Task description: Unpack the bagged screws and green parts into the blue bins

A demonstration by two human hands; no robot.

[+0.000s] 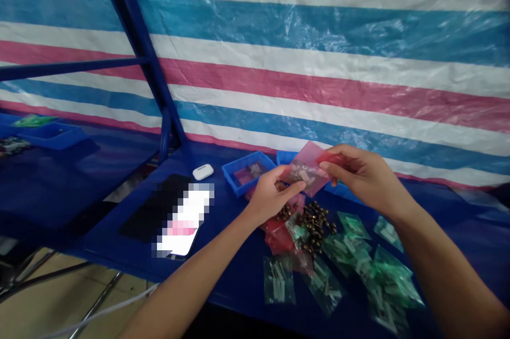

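I see a translucent pink bag (311,157) with small pale pieces (304,176) inside. My left hand (271,194) pinches its left side; my right hand (364,175) grips its right edge

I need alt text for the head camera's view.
A person's left hand and right hand hold a pink plastic bag over a blue table. Below lie brass-coloured pieces and green bags; a phone lies to the left.

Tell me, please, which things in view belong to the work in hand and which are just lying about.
Likely part of the work: pink bag between left hand and right hand; brass-coloured pieces; red bags; green-tinted bags; clear bags of pale strips; blue tray.

Apparently just lying about: phone; white case.
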